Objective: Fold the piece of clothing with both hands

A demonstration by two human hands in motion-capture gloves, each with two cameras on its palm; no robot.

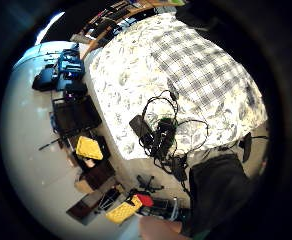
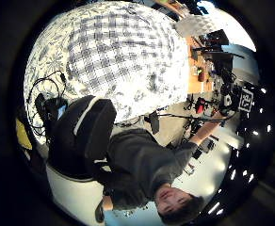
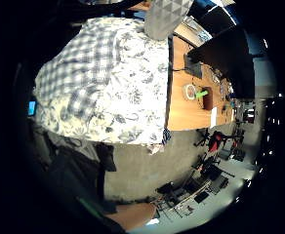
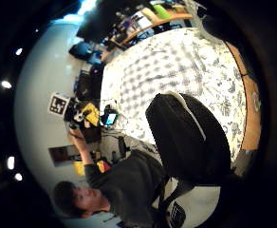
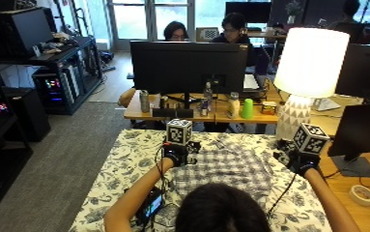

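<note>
A grey-and-white plaid shirt (image 5: 226,166) lies spread flat in the middle of the table, on a floral cloth (image 5: 126,164). My left hand (image 5: 175,155) is raised over the shirt's far left corner. My right hand (image 5: 300,163) is raised just off its far right edge. Neither hand holds any cloth. All four palm views look down on the shirt (image 1: 201,70) (image 2: 114,52) (image 3: 79,73) (image 4: 176,66) from well above, and none shows any fingers.
A device with tangled black cables (image 5: 151,205) (image 1: 158,135) lies near the table's front left. A white lamp (image 5: 310,63) stands at the far right and a dark monitor (image 5: 188,60) behind the table. A black chair (image 4: 190,137) is at the front edge.
</note>
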